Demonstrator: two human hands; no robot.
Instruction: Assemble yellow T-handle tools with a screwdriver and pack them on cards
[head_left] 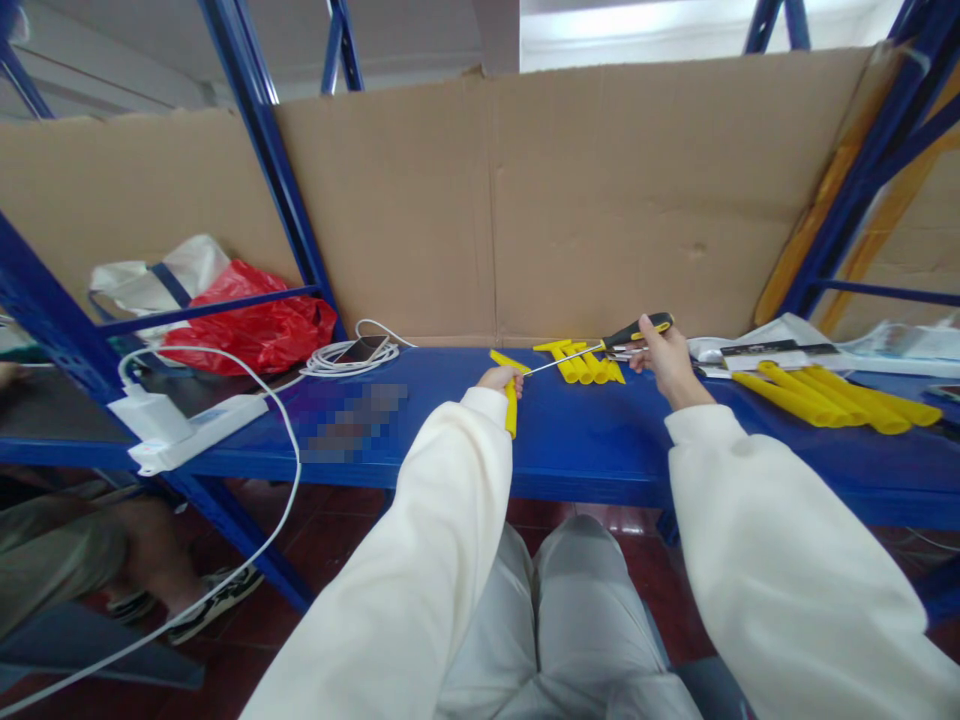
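My left hand is closed around a yellow T-shaped piece over the blue table. In my right hand is a screwdriver with a black and yellow handle, held nearly level. Its long metal shaft points left, and the tip reaches the yellow piece beside my left fingers. Behind the shaft lie several yellow T-shaped pieces side by side. Small metal items show near my right fingertips, too small to make out. Right of my right hand rest several yellow tubes.
A white power strip with a plugged-in charger and looping cable is at the left. A red bag and coiled white cable lie behind it. Cardboard backs the blue table. Another person's leg shows lower left.
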